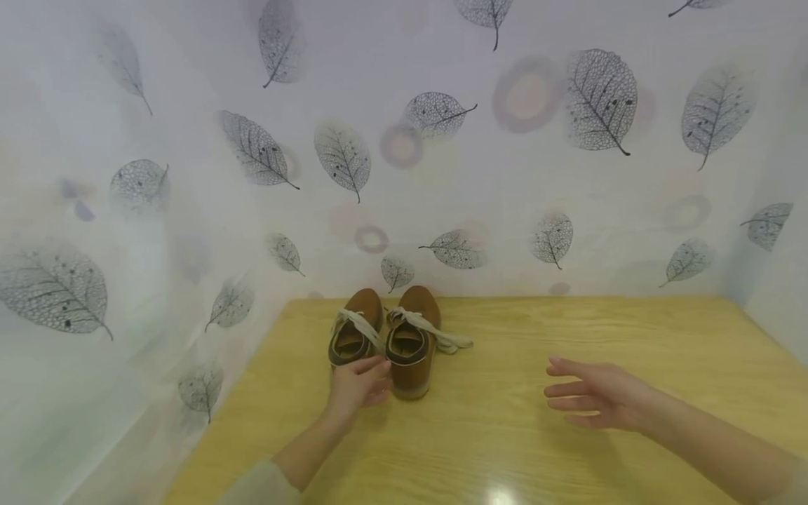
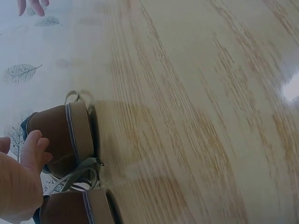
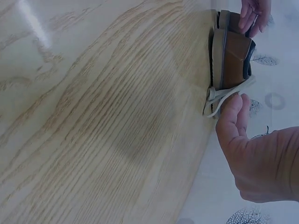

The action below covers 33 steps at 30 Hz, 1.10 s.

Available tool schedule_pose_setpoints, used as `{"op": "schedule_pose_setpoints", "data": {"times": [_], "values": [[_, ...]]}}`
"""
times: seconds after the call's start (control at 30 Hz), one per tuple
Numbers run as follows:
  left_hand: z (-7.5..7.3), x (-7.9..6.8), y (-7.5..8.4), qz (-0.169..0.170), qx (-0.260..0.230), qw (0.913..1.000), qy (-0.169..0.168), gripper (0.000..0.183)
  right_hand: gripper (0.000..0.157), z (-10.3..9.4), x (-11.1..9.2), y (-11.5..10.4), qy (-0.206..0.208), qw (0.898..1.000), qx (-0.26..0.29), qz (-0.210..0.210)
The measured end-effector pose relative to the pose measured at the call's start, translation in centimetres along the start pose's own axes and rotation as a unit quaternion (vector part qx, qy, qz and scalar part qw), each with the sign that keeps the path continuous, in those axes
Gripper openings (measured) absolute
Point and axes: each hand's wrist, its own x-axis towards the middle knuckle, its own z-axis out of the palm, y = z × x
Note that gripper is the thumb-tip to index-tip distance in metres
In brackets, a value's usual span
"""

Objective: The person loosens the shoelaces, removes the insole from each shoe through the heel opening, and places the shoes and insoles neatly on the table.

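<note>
**Brown lace-up shoes (image 1: pixel 412 376) at the far left**

The pair stands on the wooden tabletop (image 1: pixel 492 421), toes toward the leaf-print wall (image 1: pixel 480 189) (one pale lace (image 1: pixel 454 342) trails rightward). The left hand (image 1: pixel 358 386), fingers loosely bent, is at their heels; the right hand (image 1: pixel 596 395), fingers spread, hovers well apart.

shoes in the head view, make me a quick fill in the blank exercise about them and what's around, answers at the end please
1. The number of shoes on the tabletop is ____.
2. The pale laces lie over uppers coloured ____.
3. The hand nearer the shoes is the person's ____ one.
4. The wall behind the shoes is printed with faint rings and dark-veined ____.

Missing words: two; brown; left; leaves.
</note>
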Motion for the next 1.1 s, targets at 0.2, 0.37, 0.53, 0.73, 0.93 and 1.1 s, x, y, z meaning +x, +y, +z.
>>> {"op": "schedule_pose_setpoints", "data": {"times": [0.2, 0.37, 0.53, 0.73, 0.93, 1.1], "values": [[-0.3, 0.6, -0.1, -0.002, -0.019, 0.9995, 0.024, 0.045, 0.075, 1.7, 1.2, -0.5, 0.009, 1.0, -0.002, -0.002], [-0.4, 0.9, -0.2, -0.004, -0.023, 0.9992, 0.031, 0.045, 0.076, 3.1, 2.0, -0.8, 0.027, 1.0, 0.012, 0.005], [-0.3, 1.1, 0.1, -0.004, -0.029, 0.9987, 0.041, 0.048, 0.073, 4.4, 2.7, -1.3, 0.033, 0.999, 0.018, 0.006], [-0.4, 1.8, 0.6, 0.002, -0.017, 0.9986, 0.05, 0.049, 0.069, 5.5, 3.4, -1.7, 0.041, 0.999, 0.032, 0.008], [-0.4, 2.2, 0.6, -0.01, -0.023, 0.9977, 0.063, 0.047, 0.067, 6.5, 4.4, -2.2, 0.04, 0.998, 0.052, 0.015], [-0.2, 2.6, 0.9, 0.002, 0.011, 0.998, 0.062, 0.047, 0.068, 7.0, 5.7, -2.6, 0.04, 0.996, 0.076, 0.027]]}}
